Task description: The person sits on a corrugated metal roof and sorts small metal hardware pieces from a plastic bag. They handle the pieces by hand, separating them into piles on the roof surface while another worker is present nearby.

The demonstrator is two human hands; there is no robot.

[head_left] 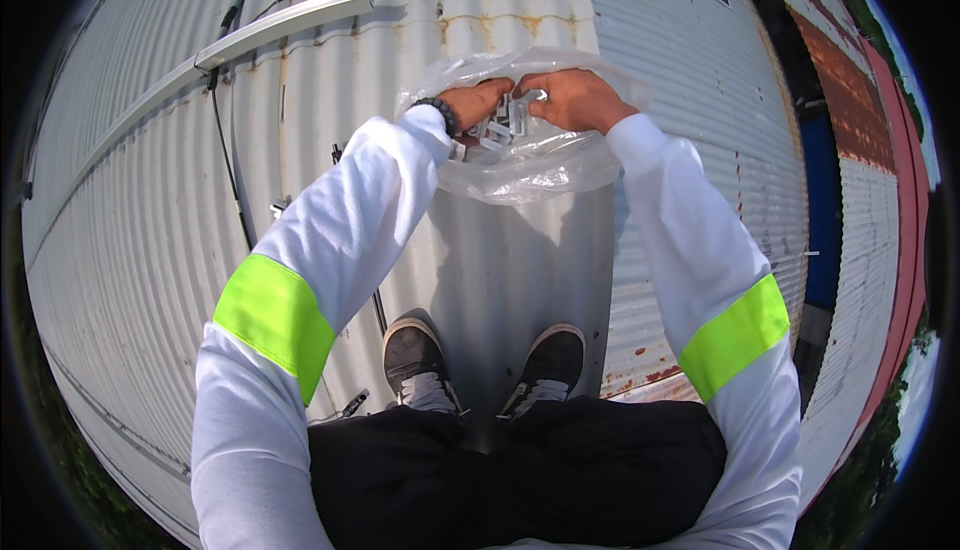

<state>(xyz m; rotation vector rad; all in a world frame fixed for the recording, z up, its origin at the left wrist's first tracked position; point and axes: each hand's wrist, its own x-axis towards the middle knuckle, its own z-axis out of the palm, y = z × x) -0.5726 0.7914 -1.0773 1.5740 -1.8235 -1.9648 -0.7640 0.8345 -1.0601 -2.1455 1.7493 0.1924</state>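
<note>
A clear plastic bag (530, 178) lies wide-mouthed on the metal roof in front of me. Inside it are several small silver metal pieces (495, 135), some with dark parts, like mounting clamps. My left hand (476, 106), with a dark beaded band at the wrist, reaches in over the left side of the pile; its fingers are partly hidden. From the right, my right hand (582, 100) reaches in, curved, with thumb and forefinger apart near a shiny piece. Whether that piece touches the fingers is hard to see.
Corrugated roof sheets (500, 280) with rust marks lie underfoot. A long metal rail (285, 20) runs along the left, with black cables (228, 145) beside it. A loose clamp (279, 208) lies near my left sleeve. My shoes (415, 355) stand below the bag. A blue strip (823, 210) is at the right.
</note>
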